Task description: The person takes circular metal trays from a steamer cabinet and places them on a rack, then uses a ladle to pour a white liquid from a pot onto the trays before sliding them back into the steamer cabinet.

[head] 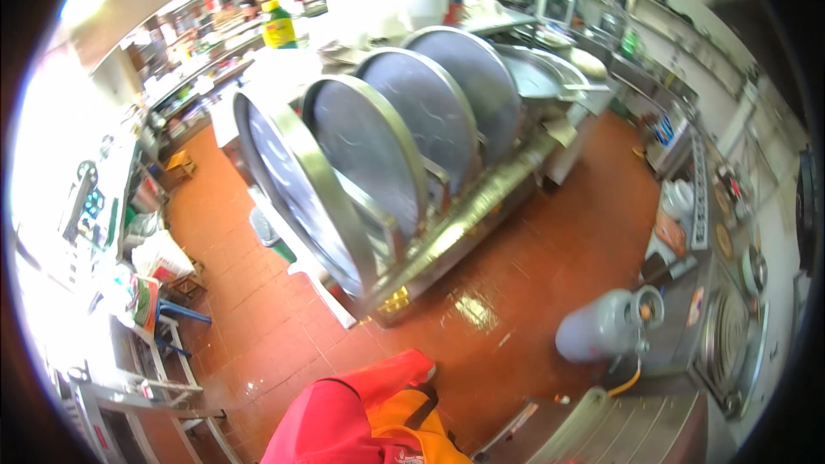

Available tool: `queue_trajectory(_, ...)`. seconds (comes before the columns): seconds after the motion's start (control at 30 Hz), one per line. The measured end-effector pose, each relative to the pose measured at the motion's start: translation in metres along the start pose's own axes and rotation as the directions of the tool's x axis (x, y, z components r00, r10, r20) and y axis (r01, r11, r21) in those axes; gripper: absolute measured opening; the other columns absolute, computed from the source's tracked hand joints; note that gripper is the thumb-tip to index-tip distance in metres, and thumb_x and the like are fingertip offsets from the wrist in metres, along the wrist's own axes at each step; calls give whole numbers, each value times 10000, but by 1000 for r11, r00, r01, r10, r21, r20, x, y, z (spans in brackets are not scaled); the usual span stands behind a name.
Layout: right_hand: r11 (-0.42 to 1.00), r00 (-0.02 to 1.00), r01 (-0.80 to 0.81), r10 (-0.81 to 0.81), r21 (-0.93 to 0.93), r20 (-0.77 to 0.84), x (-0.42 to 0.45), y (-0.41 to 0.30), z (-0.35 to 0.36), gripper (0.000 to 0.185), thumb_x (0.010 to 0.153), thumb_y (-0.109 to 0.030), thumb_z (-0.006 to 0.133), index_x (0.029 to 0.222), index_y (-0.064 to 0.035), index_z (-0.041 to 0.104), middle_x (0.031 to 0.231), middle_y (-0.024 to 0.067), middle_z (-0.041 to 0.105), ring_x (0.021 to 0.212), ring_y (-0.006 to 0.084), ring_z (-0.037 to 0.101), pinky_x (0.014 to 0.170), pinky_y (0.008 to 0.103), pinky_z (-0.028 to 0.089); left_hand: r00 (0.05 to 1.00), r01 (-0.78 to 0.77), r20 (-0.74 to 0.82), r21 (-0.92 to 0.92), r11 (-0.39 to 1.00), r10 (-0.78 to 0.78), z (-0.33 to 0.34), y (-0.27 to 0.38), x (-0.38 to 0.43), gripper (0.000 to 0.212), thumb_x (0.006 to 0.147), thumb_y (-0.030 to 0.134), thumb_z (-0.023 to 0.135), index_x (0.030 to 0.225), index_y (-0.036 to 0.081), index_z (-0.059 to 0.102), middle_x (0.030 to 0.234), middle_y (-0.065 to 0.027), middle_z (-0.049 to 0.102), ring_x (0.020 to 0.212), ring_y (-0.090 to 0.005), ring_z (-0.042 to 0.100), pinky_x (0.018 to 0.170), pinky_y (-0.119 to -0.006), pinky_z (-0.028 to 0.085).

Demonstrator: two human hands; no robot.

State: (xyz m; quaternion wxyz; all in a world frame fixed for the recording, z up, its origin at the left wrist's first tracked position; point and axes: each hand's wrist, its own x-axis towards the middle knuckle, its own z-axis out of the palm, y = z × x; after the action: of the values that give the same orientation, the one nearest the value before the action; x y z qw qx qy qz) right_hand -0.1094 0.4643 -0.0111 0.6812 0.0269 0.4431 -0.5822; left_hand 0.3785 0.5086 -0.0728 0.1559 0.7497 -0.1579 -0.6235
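Neither of my hands can be made out. A red sleeve (pixel 387 375) crosses my orange apron (pixel 412 409) at the bottom; a small pale patch at its end is too unclear to name. Before me, several large round metal lids or shallow pans (pixel 364 142) stand on edge in a row, slightly blurred. They rest in a metal rack on a steel-edged table (pixel 451 238). Behind them at the right lies a wide round metal pan (pixel 532 74). A green bottle with a yellow cap (pixel 279 29) stands beyond the row.
Red floor tiles (pixel 271 328) surround the table, with a shiny patch on its right side. A grey gas cylinder (pixel 596 328) with a yellow hose stands at right beside steel cooking units (pixel 644 425). A blue-legged stool (pixel 184 310) and a white-framed rack (pixel 171 361) are at left.
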Motion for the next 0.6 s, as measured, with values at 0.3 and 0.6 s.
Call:
queue_trajectory(0.3, 947, 989, -94, 125, -308, 82, 69, 20, 180, 331, 1001, -246, 552, 1294, -95, 565, 1222, 72, 647, 1062, 148, 627, 813, 302, 563, 992, -80, 25, -618, 782, 122, -37, 49, 23, 176, 870, 244, 648, 841, 72, 670, 770, -97, 678, 616, -222, 655, 551, -367, 547)
queue_trajectory(0.6, 902, 987, -127, 155, -413, 35, 120, 8, 228, 351, 1006, -258, 537, 1319, -99, 547, 1255, 100, 624, 1097, 187, 611, 850, 335, 553, 980, -26, 148, -560, 828, 131, -22, 173, 34, 331, 933, 344, 631, 1159, 102, 640, 1045, -107, 698, 942, -250, 681, 787, -406, 570)
